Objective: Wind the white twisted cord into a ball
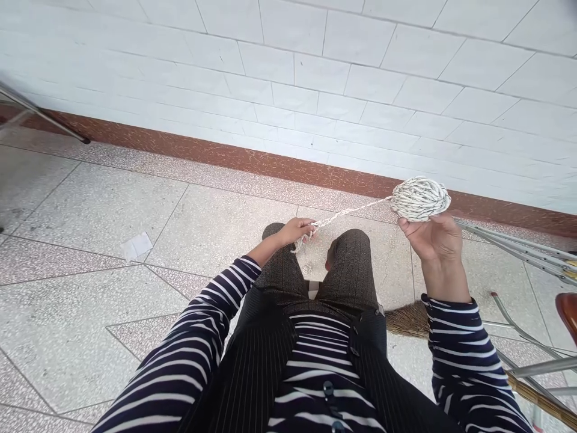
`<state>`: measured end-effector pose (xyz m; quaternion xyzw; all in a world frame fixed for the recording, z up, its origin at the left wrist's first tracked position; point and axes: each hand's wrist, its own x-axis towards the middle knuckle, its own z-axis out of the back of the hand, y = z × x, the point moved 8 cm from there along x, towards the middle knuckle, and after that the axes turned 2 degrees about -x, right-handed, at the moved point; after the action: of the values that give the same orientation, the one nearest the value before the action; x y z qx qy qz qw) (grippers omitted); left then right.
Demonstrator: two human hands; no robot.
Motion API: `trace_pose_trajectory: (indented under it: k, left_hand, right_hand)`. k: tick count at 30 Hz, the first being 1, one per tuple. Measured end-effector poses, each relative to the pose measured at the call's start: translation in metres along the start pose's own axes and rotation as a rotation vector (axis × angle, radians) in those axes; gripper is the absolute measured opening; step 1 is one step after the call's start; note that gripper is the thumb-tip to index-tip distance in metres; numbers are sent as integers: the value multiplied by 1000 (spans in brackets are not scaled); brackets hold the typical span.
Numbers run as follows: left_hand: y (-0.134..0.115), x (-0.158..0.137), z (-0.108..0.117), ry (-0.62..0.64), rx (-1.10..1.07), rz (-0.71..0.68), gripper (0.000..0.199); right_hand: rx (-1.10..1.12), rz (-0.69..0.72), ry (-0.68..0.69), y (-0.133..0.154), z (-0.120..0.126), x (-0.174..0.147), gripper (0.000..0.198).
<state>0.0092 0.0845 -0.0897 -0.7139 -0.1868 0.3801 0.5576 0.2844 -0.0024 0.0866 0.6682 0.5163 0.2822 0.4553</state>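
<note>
Because the right hand (436, 239) grips the ball of cord (420, 198) on the right, and the left hand (294, 231) pinches its loose tail (331, 217) by the left knee (273, 230), the cord runs fairly straight, probably to stop tangles.

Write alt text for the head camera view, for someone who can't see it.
A seated person's right hand holds up a ball of pale cord, its strand running to the left hand. Beyond lie a speckled floor and a white tiled wall.
</note>
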Motion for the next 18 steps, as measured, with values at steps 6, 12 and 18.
trace_pose_trajectory:
  k: [6, 12, 18]
  left_hand:
    - [-17, 0, 16, -74, -129, -39, 42]
    - [-39, -5, -9, 3, -352, -111, 45]
    - [-54, -7, -7, -10, -415, -166, 42]
  right_hand:
    - [34, 45, -66, 10, 12, -4, 37]
    - [42, 49, -55, 12, 3, -9, 36]
    - [52, 95, -106, 24, 10, -7, 34]
